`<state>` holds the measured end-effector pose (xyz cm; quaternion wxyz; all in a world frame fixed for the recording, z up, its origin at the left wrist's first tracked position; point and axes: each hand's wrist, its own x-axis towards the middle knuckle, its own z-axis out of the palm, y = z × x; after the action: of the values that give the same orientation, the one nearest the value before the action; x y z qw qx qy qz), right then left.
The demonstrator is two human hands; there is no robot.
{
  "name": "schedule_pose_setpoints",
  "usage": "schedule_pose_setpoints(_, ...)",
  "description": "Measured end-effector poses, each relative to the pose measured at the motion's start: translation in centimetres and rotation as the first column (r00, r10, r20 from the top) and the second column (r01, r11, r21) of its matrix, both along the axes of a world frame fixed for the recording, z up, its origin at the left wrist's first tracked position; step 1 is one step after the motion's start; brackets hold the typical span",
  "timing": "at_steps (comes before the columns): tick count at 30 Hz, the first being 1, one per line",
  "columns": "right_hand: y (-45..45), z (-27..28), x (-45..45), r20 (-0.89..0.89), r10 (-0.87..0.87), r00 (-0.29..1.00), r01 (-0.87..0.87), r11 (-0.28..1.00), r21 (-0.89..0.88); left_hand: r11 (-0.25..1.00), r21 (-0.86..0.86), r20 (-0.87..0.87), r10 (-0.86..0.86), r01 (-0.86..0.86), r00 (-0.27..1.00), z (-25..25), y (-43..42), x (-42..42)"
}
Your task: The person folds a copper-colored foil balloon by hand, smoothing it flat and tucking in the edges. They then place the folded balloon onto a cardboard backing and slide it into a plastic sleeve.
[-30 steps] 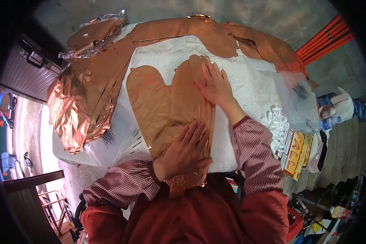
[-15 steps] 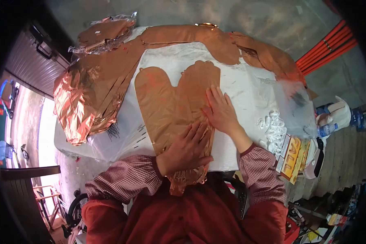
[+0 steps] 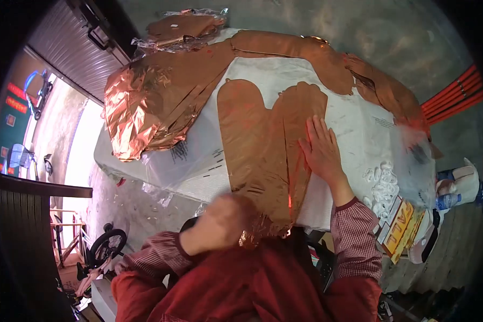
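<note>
A flat, uninflated copper-coloured foil balloon [image 3: 257, 145] lies on the white table surface, with two rounded lobes at its far end and its near end at the table's front edge. My right hand [image 3: 323, 153] rests flat on its right side, fingers stretched out. By the balloon's lower left end is my left hand [image 3: 222, 222], smeared by motion, so its fingers cannot be made out. A crumpled shiny bit of foil [image 3: 248, 239] shows just below that hand.
More copper foil balloons [image 3: 161, 86] lie along the table's far and left edges. A clear-wrapped foil packet [image 3: 185, 27] is at the back left. White ribbon coils [image 3: 381, 188] and a yellow printed packet [image 3: 402, 228] lie at the right. Orange poles [image 3: 453, 96] stand beyond.
My left hand has lifted off the balloon's middle and moved down and left to its near end. My right hand stays flat on the balloon. The camera view has shifted.
</note>
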<state>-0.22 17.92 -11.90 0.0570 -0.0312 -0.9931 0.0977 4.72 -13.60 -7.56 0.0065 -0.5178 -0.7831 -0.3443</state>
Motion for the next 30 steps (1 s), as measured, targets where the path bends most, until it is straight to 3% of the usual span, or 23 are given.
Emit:
schedule_pose_setpoints(1, 0.0, -0.1, 0.0, -0.006, 0.0, 1.0, 0.0, 1.0, -0.006, 0.994, -0.005, -0.07, 0.111, -0.111, 0.991, 0.3, -1.3, -1.2)
schedule_pose_setpoints(2, 0.0, -0.2, 0.1, -0.003, -0.001, 1.0, 0.001, 1.0, -0.005, 0.968, -0.06, -0.025, 0.244, -0.245, 0.97, 0.7, -2.1, -1.7)
schedule_pose_setpoints(5, 0.1, 0.0, 0.0, -0.001, -0.005, 1.0, 0.005, 1.0, -0.009, 0.957, -0.129, -0.014, 0.259, -0.259, 0.966, 0.5, -2.7, -3.2)
schedule_pose_setpoints(7, 0.0, 0.0, 0.1, 0.003, -0.003, 1.0, 0.003, 1.0, -0.019, 0.976, -0.165, -0.039, 0.135, -0.139, 0.99, 1.0, -1.9, -4.2)
schedule_pose_setpoints(11, -0.1, 0.0, -0.1, -0.023, -0.016, 1.0, 0.015, 1.0, -0.027, 0.963, -0.17, -0.13, 0.188, -0.209, 0.974, -0.9, 1.4, -6.5)
schedule_pose_setpoints(13, 0.1, -0.3, 0.0, -0.03, -0.022, 0.999, 0.021, 0.999, -0.035, 0.96, 0.124, 0.053, 0.245, -0.25, 0.968, -2.5, 3.4, -8.2)
schedule_pose_setpoints(14, 0.2, -0.5, 0.1, -0.063, -0.006, 0.998, 0.004, 0.999, -0.033, 0.962, 0.126, 0.05, 0.237, -0.241, 0.97, -3.0, 4.1, -8.6)
schedule_pose_setpoints(16, 0.2, -0.8, 0.0, -0.098, 0.006, 0.995, -0.008, 1.0, -0.027, 0.872, 0.165, 0.583, 0.29, -0.46, 0.759, -2.9, 5.6, -9.2)
schedule_pose_setpoints(17, 0.3, -0.8, 0.1, -0.116, 0.017, 0.993, -0.022, 0.999, -0.041, 0.873, 0.169, 0.583, 0.285, -0.457, 0.761, -3.0, 6.6, -9.0)
schedule_pose_setpoints(19, 0.3, -0.8, 0.2, -0.129, 0.024, 0.991, -0.031, 0.998, -0.054, 0.728, 0.237, 0.757, 0.276, -0.643, 0.592, -1.3, 9.1, -8.2)
schedule_pose_setpoints(20, 0.3, -0.7, 0.1, -0.129, 0.031, 0.991, -0.037, 0.998, -0.047, 0.728, 0.238, 0.759, 0.273, -0.643, 0.591, -1.7, 9.5, -8.8)
schedule_pose_setpoints(22, 0.3, -0.8, 0.2, -0.13, 0.036, 0.991, -0.042, 0.998, -0.043, 0.922, 0.237, 0.508, 0.15, -0.305, 0.848, -2.0, 10.4, -10.0)
schedule_pose_setpoints(23, 0.4, -1.1, 0.1, -0.145, 0.047, 0.988, -0.054, 0.997, -0.046, 0.922, 0.3, 0.184, 0.196, -0.245, 0.963, -2.2, 11.1, -9.8)
schedule_pose_setpoints(24, 0.5, -1.3, 0.2, -0.16, 0.057, 0.986, -0.066, 0.997, -0.049, 0.924, 0.298, 0.183, 0.192, -0.241, 0.964, -2.0, 11.4, -9.6)
schedule_pose_setpoints(26, 0.6, -1.5, 0.1, -0.158, 0.056, 0.986, -0.064, 0.997, -0.041, 0.991, 0.091, 0.155, 0.08, -0.095, 0.985, -1.7, 11.8, -8.8)
schedule_pose_setpoints(30, 0.5, -1.6, 0.0, -0.124, 0.034, 0.992, -0.035, 0.999, -0.007, 0.978, 0.179, 0.131, 0.08, -0.103, 0.988, -0.8, 12.3, -8.3)
